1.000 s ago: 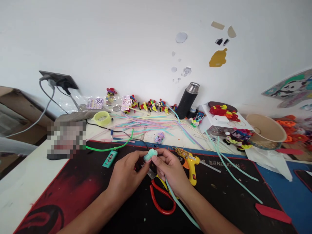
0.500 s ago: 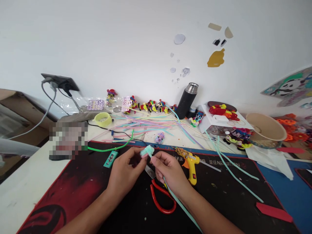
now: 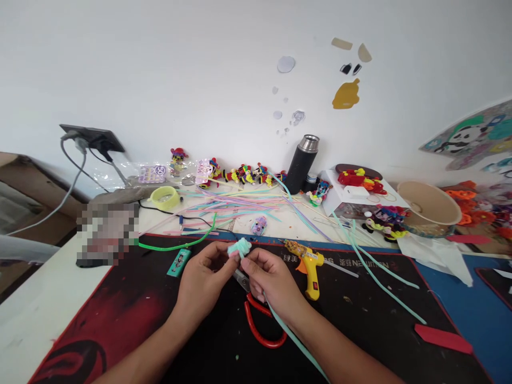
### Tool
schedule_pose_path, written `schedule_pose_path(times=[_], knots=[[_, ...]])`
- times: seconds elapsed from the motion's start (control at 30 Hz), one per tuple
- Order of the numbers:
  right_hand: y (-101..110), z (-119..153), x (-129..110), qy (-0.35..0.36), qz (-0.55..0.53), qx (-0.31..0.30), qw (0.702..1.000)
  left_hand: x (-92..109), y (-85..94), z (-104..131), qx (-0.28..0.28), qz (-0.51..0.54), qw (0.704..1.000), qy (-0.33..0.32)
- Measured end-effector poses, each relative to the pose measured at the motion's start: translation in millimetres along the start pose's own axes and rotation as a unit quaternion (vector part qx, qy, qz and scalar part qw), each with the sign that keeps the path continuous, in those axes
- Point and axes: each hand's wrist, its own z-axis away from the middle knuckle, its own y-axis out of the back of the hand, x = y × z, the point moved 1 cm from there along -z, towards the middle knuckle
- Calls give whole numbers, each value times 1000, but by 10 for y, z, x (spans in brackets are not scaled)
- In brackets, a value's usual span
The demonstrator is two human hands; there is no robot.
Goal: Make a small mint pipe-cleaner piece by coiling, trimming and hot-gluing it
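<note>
I see the left hand pinching a mint coil above the mat's far edge; right hand grips the trailing strand, running back toward me; both hands equally near.

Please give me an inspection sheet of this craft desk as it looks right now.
Surface: black and red mat on a white desk, specked with scraps.
Job's things: teal coil pinched at the fingertips; its teal stem trails back under the right wrist.
Clutter: red scissors beneath the hands, yellow glue gun, lighter, loose pastel stems, flask, paper bowl, small figures along the wall.
Grippers: left hand and right hand both closed on the coil.
Cables: grey cables from a wall socket; thin black lead across the desk.
Surroundings: white wall with sticker remnants; panda print at right.
</note>
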Motion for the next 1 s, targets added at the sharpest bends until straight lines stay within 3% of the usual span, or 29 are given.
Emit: schedule_pose_path(times=[1.0], knots=[[38, -41, -10, -10, 36, 22, 999, -18, -4, -20, -29, 117, 989, 89]])
